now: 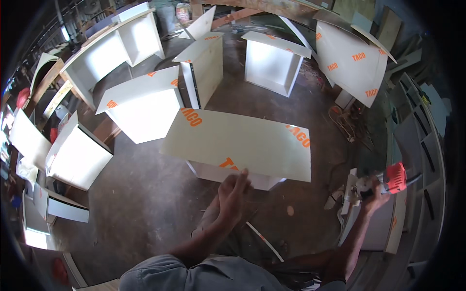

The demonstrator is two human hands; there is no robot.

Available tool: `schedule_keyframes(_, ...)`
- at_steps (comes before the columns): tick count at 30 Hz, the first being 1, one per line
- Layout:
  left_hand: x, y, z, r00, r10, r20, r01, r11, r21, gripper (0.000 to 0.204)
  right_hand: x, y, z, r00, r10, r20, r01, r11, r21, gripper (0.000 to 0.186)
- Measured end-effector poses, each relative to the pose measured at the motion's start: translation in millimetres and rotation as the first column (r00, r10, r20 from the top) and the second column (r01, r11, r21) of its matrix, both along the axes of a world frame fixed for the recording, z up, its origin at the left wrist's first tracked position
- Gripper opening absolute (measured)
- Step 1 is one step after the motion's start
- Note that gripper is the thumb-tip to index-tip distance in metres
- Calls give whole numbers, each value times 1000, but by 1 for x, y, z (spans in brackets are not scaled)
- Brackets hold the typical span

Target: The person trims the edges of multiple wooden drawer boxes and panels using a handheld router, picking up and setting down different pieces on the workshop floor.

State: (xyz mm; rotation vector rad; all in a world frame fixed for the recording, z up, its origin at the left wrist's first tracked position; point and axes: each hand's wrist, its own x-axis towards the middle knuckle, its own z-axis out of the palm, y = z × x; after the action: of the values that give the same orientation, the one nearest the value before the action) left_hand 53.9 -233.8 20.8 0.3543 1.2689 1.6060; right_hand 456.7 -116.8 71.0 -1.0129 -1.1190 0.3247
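Directly before me is a small cabinet box with a pale rectangular top panel marked with orange print. Its white body shows beneath the front edge. At that edge is my left hand, one finger raised against the panel and the others curled in. Whether anything small sits in those fingers is hidden. Off to the right, my right hand grips a power tool that looks like a trim router, with a red motor end and a greyish base. The tool is held apart from the panel.
Similar boxes stand around, including a white-fronted one, an upright one and an open one. A large panel leans back right. Cables lie on the floor; a thin strip is near my legs. Shelving lines the right.
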Motion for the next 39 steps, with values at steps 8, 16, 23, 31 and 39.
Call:
schedule_keyframes(8, -24, 47, -34, 919, 2, 394, -99, 969, 227, 44, 13, 2, 0, 999, -11, -35, 10, 999, -50, 37)
schedule_keyframes(16, -20, 96, -45, 942, 59, 330, -143, 961, 237, 47, 35, -27, -3, 995, -97, -35, 93, 990, -106, 31)
schedule_keyframes(23, -8, 131, -31, 956, -142, 258, 38, 929, 367, 38, 52, -38, 6, 972, -228, -62, 225, 973, -53, 24)
schedule_keyframes(31, -3, 214, -27, 812, -572, 117, 486, 773, 408, 26, 52, -52, 18, 958, -284, -31, 281, 956, -85, 26)
schedule_keyframes(39, 13, 268, -29, 626, -279, -728, 736, 519, 434, 29, 40, -59, 21, 964, -264, -29, 261, 961, -91, 33)
